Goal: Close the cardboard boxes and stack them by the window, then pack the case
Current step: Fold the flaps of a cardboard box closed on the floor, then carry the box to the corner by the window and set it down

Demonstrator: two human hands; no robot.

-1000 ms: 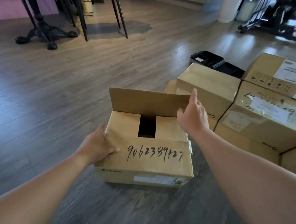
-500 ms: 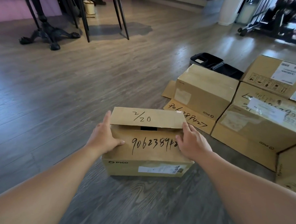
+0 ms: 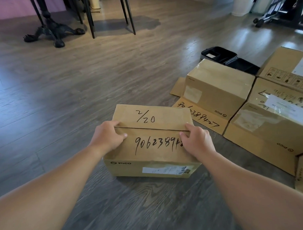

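Observation:
A cardboard box marked "2/20" and a long handwritten number sits on the wooden floor right in front of me. Its two top flaps lie flat and meet at a seam across the middle. My left hand presses on the left end of that seam, fingers curled over the flap edges. My right hand does the same at the right end and hides the number's last digits. The black case lies open on the floor behind the other boxes at the right.
To the right stands a box with flaps spread on the floor. Beside it are two stacked boxes and a labelled box. A black table base and chair legs stand at the far left. Wheeled equipment is far right.
The far flap, upright a second ago, has folded down flat against the near flap. My right hand came off its edge onto the seam; my left hand moved from the side up onto the top.

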